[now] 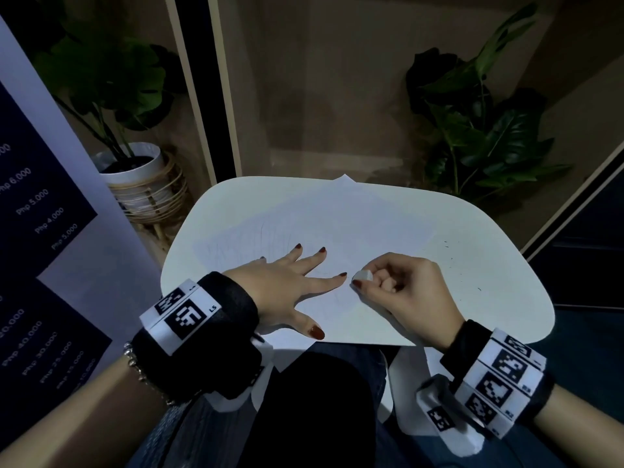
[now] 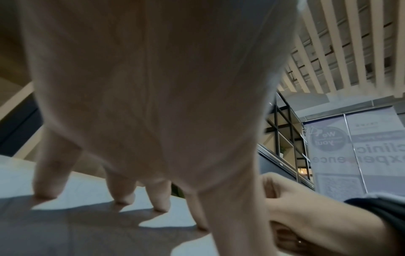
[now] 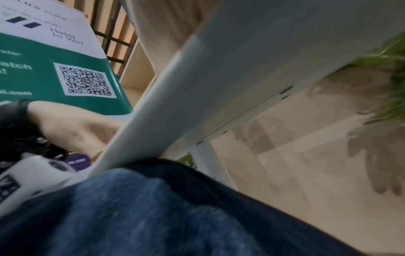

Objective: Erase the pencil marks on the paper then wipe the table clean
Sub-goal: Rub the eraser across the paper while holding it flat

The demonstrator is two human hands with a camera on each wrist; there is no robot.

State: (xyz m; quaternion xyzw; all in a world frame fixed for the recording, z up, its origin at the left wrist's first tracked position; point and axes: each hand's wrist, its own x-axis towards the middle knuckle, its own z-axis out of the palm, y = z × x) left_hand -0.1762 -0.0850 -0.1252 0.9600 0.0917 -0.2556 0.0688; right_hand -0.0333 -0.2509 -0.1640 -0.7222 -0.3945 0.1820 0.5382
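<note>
i have the paper [image 1: 337, 224] lying flat on the white surface [image 1: 489, 265], faint pencil marks [image 1: 256, 241] across its left part. my left hand [image 1: 287, 288] lies on it with its grip wide, fingers spread and straight. my right hand [image 1: 405, 288] pinches a small white eraser [image 1: 364, 275] just beside the left fingertips, low over the sheet.

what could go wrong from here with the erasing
1. The paper pokes past the table's far edge and is held flat only by the left hand; hard strokes away from those fingers could crease or tear it.
2. The right hand pinches a small white eraser, which might slip out.
3. Dark crumbs lie on the table to the right; a sweeping wrist could scatter them onto the floor or lap.
</note>
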